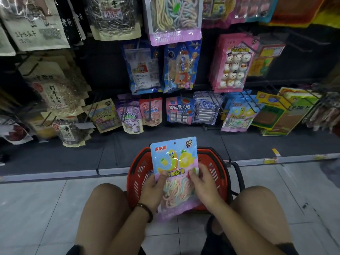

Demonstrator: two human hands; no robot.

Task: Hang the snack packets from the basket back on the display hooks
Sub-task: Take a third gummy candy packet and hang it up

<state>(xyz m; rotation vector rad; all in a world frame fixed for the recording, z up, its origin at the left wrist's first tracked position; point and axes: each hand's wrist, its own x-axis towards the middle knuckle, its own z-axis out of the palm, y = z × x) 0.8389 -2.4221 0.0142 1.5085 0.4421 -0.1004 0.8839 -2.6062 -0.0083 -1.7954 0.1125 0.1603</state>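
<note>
Head view, person crouching before a snack display.

1. Snack packet [174, 162]: blue at the top, lilac at the bottom, with yellow cartoon figures and pastel rope sweets showing through a clear window. It is being held upright, front to the camera, directly over the basket. Its hang hole [174, 143] is showing free at the top edge, and its lower end is reaching down between the knees.

2. Left hand [153, 188]: is gripping the packet's left edge, thumb lying across the front, fingers curling round behind. The wrist is bending upward and is wearing a dark bead bracelet [147, 211].

3. Right hand [204, 183]: is gripping the packet's right edge at much the same height, thumb and fingertips closing on the front, back of the hand facing the camera.

4. Basket [139, 162]: red plastic with slotted walls, a black handle [239, 173] lying to its right. It is sitting on pale floor tiles [46, 208] just before the lowest shelf edge. Its contents are hidden behind the packet.

5. Display hooks [248, 100]: black wire, sticking out in rows from a dark back panel and carrying many packets. Matching packets [237, 115] are hanging in the lowest row, right of centre, well apart from the held one.

6. Knees [106, 199]: bare, spreading either side of the basket.
</note>
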